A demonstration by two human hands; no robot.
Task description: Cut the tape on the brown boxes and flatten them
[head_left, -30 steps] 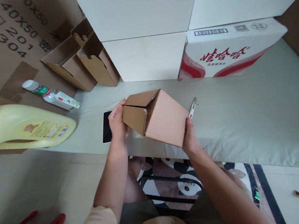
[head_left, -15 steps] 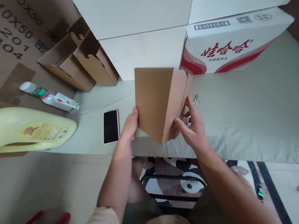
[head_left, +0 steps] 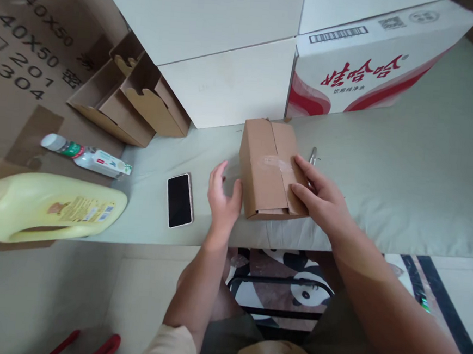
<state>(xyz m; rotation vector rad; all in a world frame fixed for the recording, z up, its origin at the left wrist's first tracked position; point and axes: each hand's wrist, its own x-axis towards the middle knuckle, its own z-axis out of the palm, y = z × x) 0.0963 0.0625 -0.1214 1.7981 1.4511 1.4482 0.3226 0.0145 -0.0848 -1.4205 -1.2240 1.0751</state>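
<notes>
cardboard box (head_left: 263,179) is over the cloth's (head_left: 391,184) near middle, long axis near to far, between the left hand (head_left: 221,206), fingers spread just beside it, and the closer right hand (head_left: 328,203), touching its right side, grip unclear.

Left hand (head_left: 225,208) — cupped; right hand (head_left: 325,199) — thumb parted.

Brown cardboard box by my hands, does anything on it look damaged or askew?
Slightly: on the brown cardboard box, a narrow gap shows along the near top edge, so its flap doesn't look flush there.
</notes>
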